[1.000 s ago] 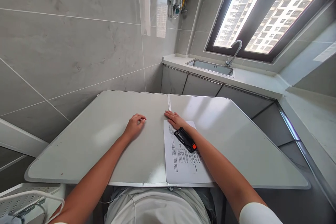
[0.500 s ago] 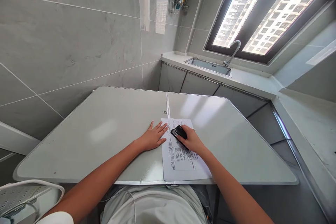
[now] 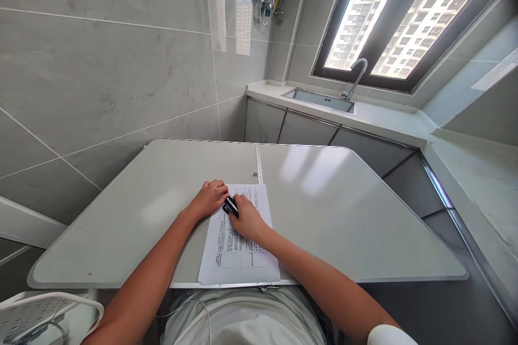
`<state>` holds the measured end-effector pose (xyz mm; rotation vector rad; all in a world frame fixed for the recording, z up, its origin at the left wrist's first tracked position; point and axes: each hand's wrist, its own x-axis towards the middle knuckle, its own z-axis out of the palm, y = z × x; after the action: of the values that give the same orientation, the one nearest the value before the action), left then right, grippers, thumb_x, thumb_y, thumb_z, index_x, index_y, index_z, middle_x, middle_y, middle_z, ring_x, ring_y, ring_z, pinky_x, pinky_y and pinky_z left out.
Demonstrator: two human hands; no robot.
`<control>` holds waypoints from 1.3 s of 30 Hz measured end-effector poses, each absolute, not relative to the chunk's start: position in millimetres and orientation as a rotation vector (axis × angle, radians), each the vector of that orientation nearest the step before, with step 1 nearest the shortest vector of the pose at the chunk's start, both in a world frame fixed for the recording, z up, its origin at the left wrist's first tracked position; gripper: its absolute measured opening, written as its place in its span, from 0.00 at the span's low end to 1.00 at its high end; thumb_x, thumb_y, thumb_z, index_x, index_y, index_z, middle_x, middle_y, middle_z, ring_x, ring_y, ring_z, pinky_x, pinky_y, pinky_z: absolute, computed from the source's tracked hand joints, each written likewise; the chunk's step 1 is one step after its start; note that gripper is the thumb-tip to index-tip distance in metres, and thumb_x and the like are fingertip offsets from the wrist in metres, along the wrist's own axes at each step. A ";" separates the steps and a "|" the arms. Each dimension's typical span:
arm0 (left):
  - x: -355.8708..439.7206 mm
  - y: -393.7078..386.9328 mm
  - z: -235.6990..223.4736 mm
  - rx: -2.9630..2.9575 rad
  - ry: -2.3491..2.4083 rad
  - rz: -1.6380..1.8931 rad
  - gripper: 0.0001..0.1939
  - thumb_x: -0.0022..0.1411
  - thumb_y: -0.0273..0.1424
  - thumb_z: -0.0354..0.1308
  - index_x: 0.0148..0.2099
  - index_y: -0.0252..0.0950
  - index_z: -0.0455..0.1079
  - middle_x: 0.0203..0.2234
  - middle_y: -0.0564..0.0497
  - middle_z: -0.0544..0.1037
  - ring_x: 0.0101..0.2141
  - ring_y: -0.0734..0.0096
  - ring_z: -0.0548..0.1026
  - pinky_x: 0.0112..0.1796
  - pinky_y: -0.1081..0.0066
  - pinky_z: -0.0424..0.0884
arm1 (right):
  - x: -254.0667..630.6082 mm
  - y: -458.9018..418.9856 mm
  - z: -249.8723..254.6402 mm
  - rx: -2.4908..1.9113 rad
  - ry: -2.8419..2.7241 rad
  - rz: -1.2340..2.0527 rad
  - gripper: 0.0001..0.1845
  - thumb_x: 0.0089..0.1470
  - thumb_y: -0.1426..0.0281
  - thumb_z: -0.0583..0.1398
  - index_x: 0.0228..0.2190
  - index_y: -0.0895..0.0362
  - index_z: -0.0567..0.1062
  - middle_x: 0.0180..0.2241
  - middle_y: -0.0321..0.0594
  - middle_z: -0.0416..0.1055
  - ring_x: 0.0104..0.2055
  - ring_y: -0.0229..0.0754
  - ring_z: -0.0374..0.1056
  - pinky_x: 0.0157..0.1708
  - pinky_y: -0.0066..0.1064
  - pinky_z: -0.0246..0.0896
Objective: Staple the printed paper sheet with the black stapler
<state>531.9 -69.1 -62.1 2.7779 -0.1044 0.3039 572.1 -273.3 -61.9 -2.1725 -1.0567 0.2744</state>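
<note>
Paper, printed, lies on the worktop, reaching its near edge. Black stapler at the paper's 11 o'clock. Right hand: fingers closed around the stapler. Left hand at the paper's 10-to-11 o'clock corner, fingers curled; cannot tell whether they pinch the sheet. Small metal bit just beyond the paper, past 12 o'clock.

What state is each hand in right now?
Left hand: curled at the paper; grip cannot be told.
Right hand: closed, holding the stapler.
</note>
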 end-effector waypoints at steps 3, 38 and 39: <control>550.6 -71.0 -64.8 2.702 -0.064 0.376 0.12 0.70 0.30 0.50 0.43 0.41 0.76 0.45 0.46 0.79 0.48 0.59 0.76 0.52 0.57 0.70 | 568.8 -267.0 -63.1 -2.172 -1.034 0.278 0.11 0.55 0.77 0.59 0.37 0.52 0.62 0.40 0.39 0.66 0.41 0.45 0.65 0.40 0.34 0.61; 573.2 -37.9 -89.6 2.903 0.119 0.230 0.27 0.77 0.41 0.38 0.73 0.46 0.58 0.73 0.49 0.56 0.70 0.53 0.58 0.67 0.42 0.52 | 588.0 -293.7 -52.8 -2.247 -1.034 0.324 0.16 0.52 0.83 0.56 0.35 0.52 0.58 0.41 0.39 0.64 0.40 0.43 0.63 0.37 0.32 0.56; 571.6 -40.1 -88.0 2.904 0.111 0.265 0.27 0.77 0.41 0.39 0.73 0.46 0.59 0.74 0.48 0.55 0.70 0.53 0.57 0.66 0.41 0.53 | 588.8 -292.1 -52.1 -2.261 -1.032 0.326 0.16 0.52 0.84 0.56 0.35 0.52 0.58 0.41 0.39 0.64 0.40 0.43 0.63 0.37 0.32 0.56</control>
<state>571.6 -40.1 -88.0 2.9041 0.1109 0.2650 588.8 -292.1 -52.1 -2.2608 -1.0317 0.3260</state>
